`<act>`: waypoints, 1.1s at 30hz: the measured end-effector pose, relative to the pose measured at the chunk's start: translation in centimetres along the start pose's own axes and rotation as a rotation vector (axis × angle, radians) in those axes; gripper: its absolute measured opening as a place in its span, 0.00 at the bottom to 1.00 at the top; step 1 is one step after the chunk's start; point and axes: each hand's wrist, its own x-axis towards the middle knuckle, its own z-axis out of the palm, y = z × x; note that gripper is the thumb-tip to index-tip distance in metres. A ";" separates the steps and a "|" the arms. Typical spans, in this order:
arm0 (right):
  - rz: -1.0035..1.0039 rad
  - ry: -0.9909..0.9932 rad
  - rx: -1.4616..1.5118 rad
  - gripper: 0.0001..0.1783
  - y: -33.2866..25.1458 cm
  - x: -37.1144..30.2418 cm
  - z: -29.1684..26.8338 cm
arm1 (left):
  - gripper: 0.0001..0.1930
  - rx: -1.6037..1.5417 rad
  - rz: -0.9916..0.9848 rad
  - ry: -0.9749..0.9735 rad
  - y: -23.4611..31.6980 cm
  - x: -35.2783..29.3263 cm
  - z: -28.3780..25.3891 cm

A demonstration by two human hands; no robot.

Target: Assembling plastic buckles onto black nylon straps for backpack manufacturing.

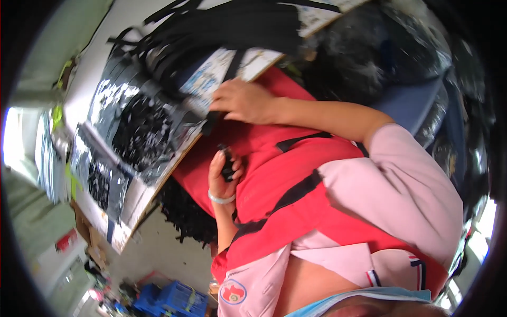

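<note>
Table (87, 84), black snips (227, 165) perhaps, inside left hand (224, 173)

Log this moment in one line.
Left hand: holding small black object | Right hand: at black strip, table edge | Nearby: clear bag, black pieces

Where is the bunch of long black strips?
In the head view, the black strips lie near the top, left of centre, on the white table, beyond the right hand.
</note>
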 end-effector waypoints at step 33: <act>0.813 -0.383 1.451 0.11 -5.4 -2.3 -3.3 | 0.06 1.010 0.775 0.505 0.2 0.1 5.6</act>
